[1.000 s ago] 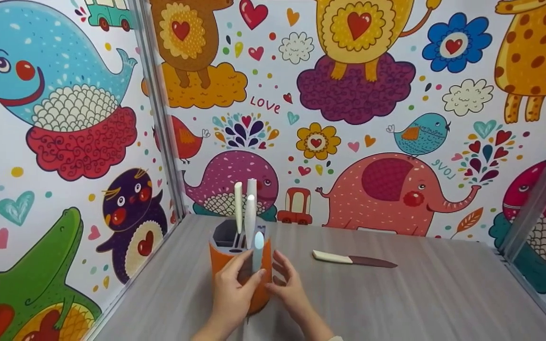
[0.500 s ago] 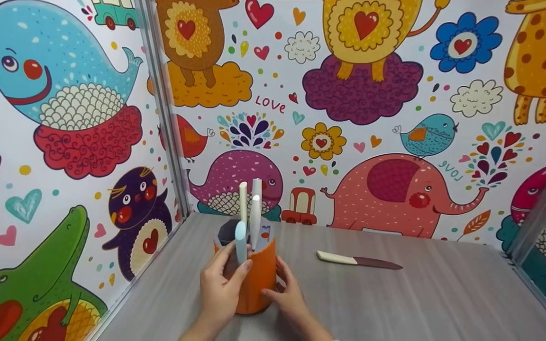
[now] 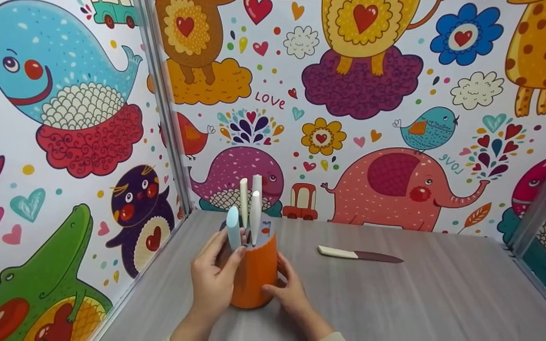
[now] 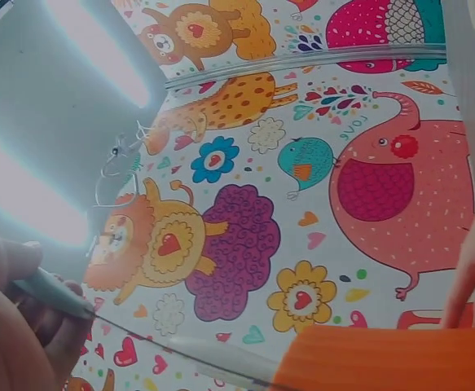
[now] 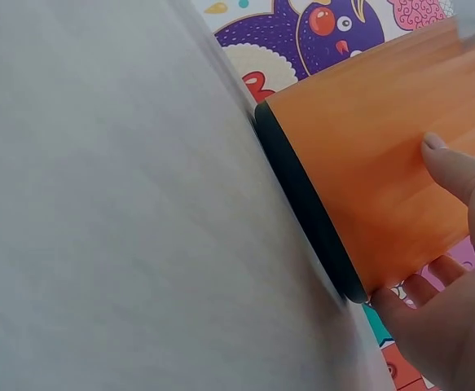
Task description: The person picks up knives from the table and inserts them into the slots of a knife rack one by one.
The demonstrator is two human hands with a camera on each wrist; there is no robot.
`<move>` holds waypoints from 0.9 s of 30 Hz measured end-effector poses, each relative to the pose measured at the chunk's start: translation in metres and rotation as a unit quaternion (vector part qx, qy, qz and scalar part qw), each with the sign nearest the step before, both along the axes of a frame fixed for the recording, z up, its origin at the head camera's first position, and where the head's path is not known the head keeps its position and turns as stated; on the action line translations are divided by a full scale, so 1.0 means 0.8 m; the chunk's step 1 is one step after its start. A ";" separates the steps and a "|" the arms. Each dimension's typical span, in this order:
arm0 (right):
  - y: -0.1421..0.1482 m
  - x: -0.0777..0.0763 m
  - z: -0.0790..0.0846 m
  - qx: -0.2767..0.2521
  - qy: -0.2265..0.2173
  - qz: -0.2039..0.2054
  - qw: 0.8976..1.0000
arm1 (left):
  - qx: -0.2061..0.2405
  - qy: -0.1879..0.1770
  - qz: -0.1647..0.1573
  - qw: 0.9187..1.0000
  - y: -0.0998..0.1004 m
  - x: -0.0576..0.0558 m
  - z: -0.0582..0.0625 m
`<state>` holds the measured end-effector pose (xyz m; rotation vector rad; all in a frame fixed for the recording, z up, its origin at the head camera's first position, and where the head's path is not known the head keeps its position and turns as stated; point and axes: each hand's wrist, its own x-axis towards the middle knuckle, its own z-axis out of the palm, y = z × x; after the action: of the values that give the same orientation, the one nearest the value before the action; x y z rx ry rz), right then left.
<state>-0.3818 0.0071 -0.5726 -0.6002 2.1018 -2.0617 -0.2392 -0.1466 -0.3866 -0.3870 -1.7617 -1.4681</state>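
Note:
My left hand (image 3: 212,274) pinches the light-blue handle (image 3: 233,228) of a knife at the front left of an orange knife block (image 3: 256,274). In the left wrist view, a thin dark edge of its blade (image 4: 172,350) runs from the handle (image 4: 54,293) toward the block. How far the blade reaches into the block cannot be told. With thumb and fingers on either side, my right hand (image 3: 294,293) holds the block low on its right. The block stands upright on its dark base (image 5: 306,204). Several pale handles, such as a white one (image 3: 255,213), rise from its top.
A knife with a cream handle (image 3: 337,252) and brown blade (image 3: 378,256) lies on the grey wood-grain table (image 3: 396,303), right of the block. Cartoon-printed walls (image 3: 330,94) enclose the table at the back and sides, with metal strips (image 3: 164,109) at the corners.
The left hand has moved left and slightly up with the light-blue-handled knife, from the block's front to its left side. The right hand has closed in against the block's side.

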 end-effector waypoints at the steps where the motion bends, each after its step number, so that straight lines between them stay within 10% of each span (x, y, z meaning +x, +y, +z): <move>1: 0.000 0.000 0.001 0.002 -0.005 -0.002 1.000 | 0.000 0.013 0.006 1.000 0.001 0.002 0.004; 13: 0.000 -0.001 0.003 0.008 -0.021 -0.015 1.000 | 0.027 0.130 0.042 0.990 0.005 0.017 0.050; 27: 0.000 0.000 0.001 0.013 -0.019 -0.017 1.000 | 0.042 0.113 0.025 0.992 0.000 -0.019 0.051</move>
<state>-0.3818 0.0073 -0.5719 -0.5214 2.1271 -2.0438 -0.2544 -0.1465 -0.3455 -0.4433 -1.5144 -1.3993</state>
